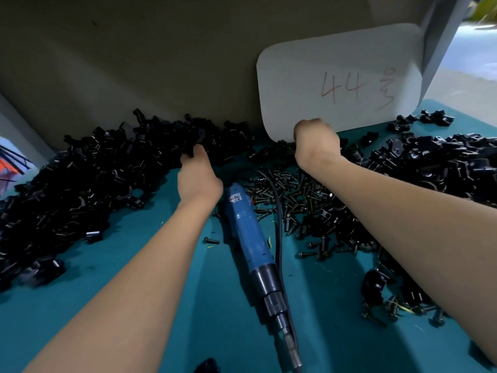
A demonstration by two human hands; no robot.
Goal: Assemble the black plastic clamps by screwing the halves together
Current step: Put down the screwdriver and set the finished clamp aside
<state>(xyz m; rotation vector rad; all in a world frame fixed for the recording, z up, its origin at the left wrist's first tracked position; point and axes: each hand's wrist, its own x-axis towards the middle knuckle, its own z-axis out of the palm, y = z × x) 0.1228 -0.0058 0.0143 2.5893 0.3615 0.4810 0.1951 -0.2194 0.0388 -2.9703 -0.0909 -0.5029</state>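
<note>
A big heap of black plastic clamp halves covers the left and back of the teal table. A second heap of clamp halves lies on the right. Black screws are scattered in the middle. My left hand reaches into the back of the left heap, fingertips curled among the pieces; what they hold is hidden. My right hand is at the lower edge of the white card, fingers curled away from view. A blue electric screwdriver lies between my forearms, tip toward me.
A white card marked "44" leans against the beige back wall. The screwdriver's black cable loops over the screws. A few assembled-looking black pieces and loose screws sit at the near right. One black piece lies at the front edge.
</note>
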